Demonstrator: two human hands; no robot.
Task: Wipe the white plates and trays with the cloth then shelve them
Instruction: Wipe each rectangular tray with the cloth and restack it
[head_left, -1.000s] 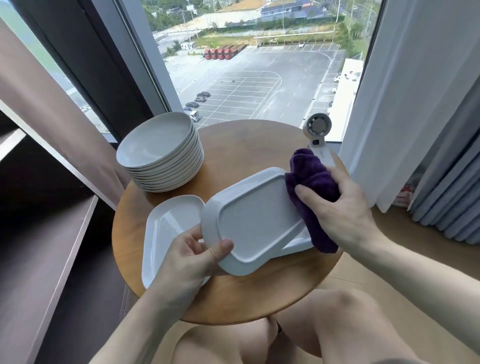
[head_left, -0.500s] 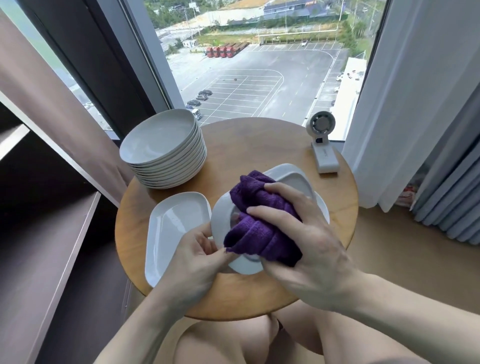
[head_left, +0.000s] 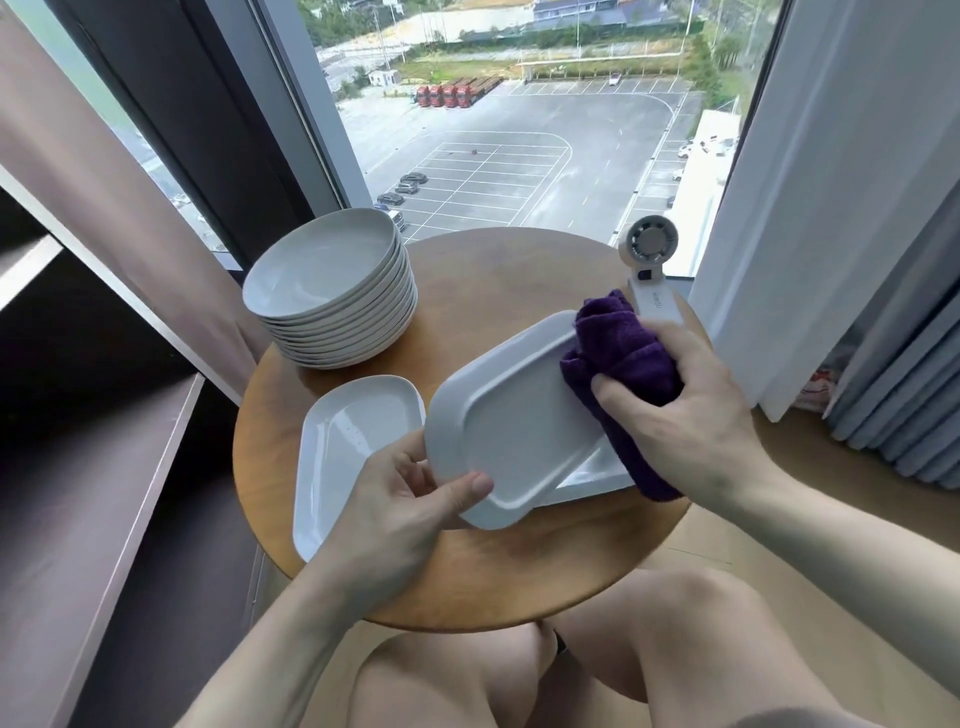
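My left hand (head_left: 400, 499) grips the near corner of a white rectangular tray (head_left: 511, 431), held bottom side up and tilted above the round wooden table (head_left: 483, 577). My right hand (head_left: 691, 415) presses a bunched purple cloth (head_left: 623, 358) against the tray's far right end. Another white tray (head_left: 592, 475) lies flat under the held one, only its right corner showing. A third white tray (head_left: 348, 447) lies face up at the table's left. A stack of several white round plates (head_left: 337, 296) stands at the back left of the table.
A small white fan on a stand (head_left: 652, 260) sits at the table's back right edge, just behind the cloth. Dark shelving (head_left: 104, 467) runs along the left. White and grey curtains (head_left: 841, 208) hang at the right. My bare knees (head_left: 675, 649) are under the table's near edge.
My right hand has swept the purple cloth from the middle of the held tray out to its far right end. The tray's underside is uncovered again. My left hand keeps its grip.
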